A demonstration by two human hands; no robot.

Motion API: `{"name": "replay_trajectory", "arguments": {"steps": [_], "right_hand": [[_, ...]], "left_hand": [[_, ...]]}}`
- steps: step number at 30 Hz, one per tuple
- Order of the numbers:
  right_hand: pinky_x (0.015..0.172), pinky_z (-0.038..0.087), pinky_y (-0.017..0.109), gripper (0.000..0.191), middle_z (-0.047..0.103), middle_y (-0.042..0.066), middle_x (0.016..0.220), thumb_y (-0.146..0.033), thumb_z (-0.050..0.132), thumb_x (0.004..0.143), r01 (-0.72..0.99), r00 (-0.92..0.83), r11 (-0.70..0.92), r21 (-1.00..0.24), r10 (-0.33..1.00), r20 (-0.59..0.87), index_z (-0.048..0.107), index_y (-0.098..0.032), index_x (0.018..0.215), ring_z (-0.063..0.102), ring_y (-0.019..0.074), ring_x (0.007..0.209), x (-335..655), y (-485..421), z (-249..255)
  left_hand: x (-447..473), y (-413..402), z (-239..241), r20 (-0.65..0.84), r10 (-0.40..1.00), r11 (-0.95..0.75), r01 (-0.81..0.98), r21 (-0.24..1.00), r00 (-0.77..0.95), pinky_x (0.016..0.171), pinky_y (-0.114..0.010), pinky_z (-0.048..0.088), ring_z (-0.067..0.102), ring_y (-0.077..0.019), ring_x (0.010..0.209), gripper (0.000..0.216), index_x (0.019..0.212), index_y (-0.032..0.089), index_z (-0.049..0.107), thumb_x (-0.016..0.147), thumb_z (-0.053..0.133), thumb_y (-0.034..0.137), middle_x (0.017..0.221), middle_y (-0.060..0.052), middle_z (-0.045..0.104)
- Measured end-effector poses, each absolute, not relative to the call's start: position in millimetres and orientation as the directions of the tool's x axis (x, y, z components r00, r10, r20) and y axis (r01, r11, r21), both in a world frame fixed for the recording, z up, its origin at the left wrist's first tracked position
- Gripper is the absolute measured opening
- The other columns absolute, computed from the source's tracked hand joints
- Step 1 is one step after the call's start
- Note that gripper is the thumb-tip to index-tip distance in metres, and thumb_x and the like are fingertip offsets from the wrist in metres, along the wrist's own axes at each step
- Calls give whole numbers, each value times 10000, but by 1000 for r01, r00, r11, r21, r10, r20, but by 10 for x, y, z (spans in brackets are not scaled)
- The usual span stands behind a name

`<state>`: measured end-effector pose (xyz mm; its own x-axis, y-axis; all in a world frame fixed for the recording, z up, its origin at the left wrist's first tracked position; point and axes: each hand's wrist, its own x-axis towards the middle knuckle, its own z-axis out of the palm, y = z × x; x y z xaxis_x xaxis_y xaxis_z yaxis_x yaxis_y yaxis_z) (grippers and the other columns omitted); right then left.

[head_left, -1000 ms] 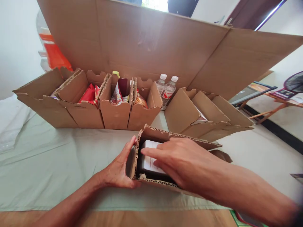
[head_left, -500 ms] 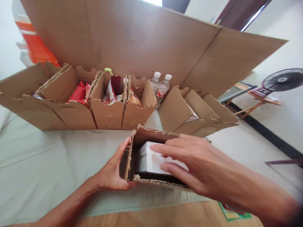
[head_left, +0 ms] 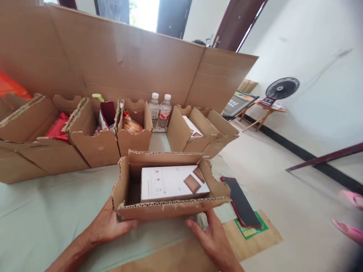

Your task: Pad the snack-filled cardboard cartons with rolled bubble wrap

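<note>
An open cardboard box [head_left: 176,207] sits in front of me, its long side towards me. Inside it lies a white carton [head_left: 167,185] with brown squares printed at one end. My left hand [head_left: 109,223] grips the box's left end, thumb along the near side and the other fingers hidden behind it. At the lower right, my right hand [head_left: 211,236] holds the near side; its thumb and one finger show, while the rest are out of sight under or behind the box.
Behind stand several cardboard bins [head_left: 96,147] with snack packets, two clear bottles [head_left: 163,113], and more bins [head_left: 181,132] at right, against a tall cardboard panel [head_left: 136,64]. A phone [head_left: 244,202] lies right of the box. Farther off is a fan [head_left: 282,88].
My right hand has come out of the box, off the white carton, to its near side. The box has turned so its long side faces me. The view has swung right.
</note>
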<state>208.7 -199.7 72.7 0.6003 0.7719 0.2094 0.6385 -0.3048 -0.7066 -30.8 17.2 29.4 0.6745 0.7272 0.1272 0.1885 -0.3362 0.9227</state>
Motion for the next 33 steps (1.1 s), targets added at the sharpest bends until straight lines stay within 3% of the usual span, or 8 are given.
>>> {"name": "replay_trajectory", "arguments": {"steps": [3,5,10,14,20,28,33], "right_hand": [[752,617,381,416,767,134,1110,-473,609,894,594,627,-275,-756,747,221,639,-175,1182,734,301,978,2082,-1869,790],[663,600,356,395,774,122,1051,-472,617,895,575,632,-269,-772,745,211,645,-182,1160,733,282,877,2218,-1889,822],[842,580,379,389,741,111,1153,-490,692,866,568,666,-235,-789,695,272,635,-213,1131,696,281,1043,2804,-2010,788],[843,580,376,474,726,110,1105,-540,675,869,455,736,-262,-851,648,194,585,-194,1180,704,254,979,3114,-1968,650],[876,576,379,484,698,120,1131,-540,639,887,370,781,-240,-897,603,161,540,-202,1219,711,250,980,3120,-1933,360],[889,567,401,530,688,120,1208,-526,644,868,430,812,-321,-844,546,206,543,-218,1286,700,256,1001,3188,-1925,197],[758,574,411,599,696,136,1161,-597,636,824,451,821,-424,-786,543,178,571,-195,1264,713,294,919,3244,-2008,197]], "left_hand": [[-287,63,282,89,768,-352,302,886,634,1033,-633,501,630,-438,1201,528,1153,220,698,693,795,461,1171,-155,693],[-178,-37,374,87,775,-327,279,903,626,1033,-602,514,639,-414,1198,490,1183,228,683,744,767,429,1189,-143,691],[404,-153,713,197,676,-370,95,924,710,1066,-516,515,568,-348,1320,684,1488,249,453,838,663,299,1422,-136,586],[762,-153,556,207,629,-395,79,915,750,1110,-506,478,475,-318,1419,760,1575,241,310,867,582,201,1566,-140,456],[741,-281,45,241,640,-479,134,868,729,1157,-546,423,534,-325,1370,688,1532,241,396,869,575,186,1509,-151,529],[725,-307,81,227,627,-487,148,861,745,1134,-556,450,512,-338,1379,688,1520,232,376,860,547,141,1504,-163,515],[786,-285,88,262,629,-489,110,865,732,1167,-526,427,499,-311,1390,744,1532,218,338,823,539,119,1514,-154,503]]}}
